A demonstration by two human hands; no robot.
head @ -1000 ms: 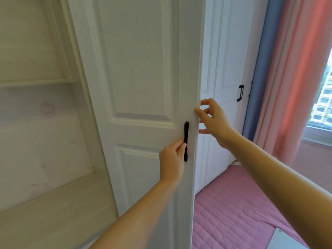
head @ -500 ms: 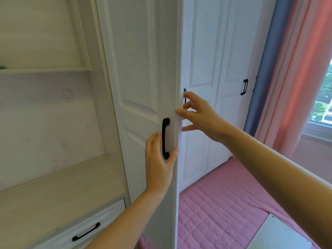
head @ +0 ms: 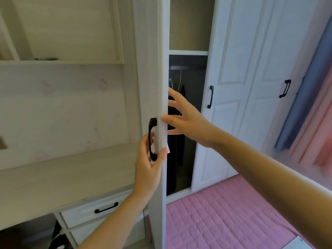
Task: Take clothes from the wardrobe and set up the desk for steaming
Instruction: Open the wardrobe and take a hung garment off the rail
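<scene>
The white wardrobe door (head: 161, 69) stands swung out, seen almost edge-on at the middle. My left hand (head: 147, 169) holds its black handle (head: 151, 126), fingers behind the bar and thumb on the door's edge. My right hand (head: 186, 121) is spread flat, thumb against the door edge, fingers reaching into the gap. Inside the dark opening, black clothes (head: 177, 151) hang from a thin hanger (head: 179, 78) on a rail. The pale wooden desk (head: 62, 173) lies to the left of the door.
A drawer with a black pull (head: 106, 210) sits under the desk, with shelves (head: 62, 61) above it. Closed white wardrobe doors (head: 231, 51) stand to the right, then blue and pink curtains (head: 305, 105). A pink quilted bed (head: 224, 212) fills the lower right.
The door has swung further open to the left, exposing the wardrobe's inside and the hanging black clothes. My right hand has moved from the door's edge into the gap.
</scene>
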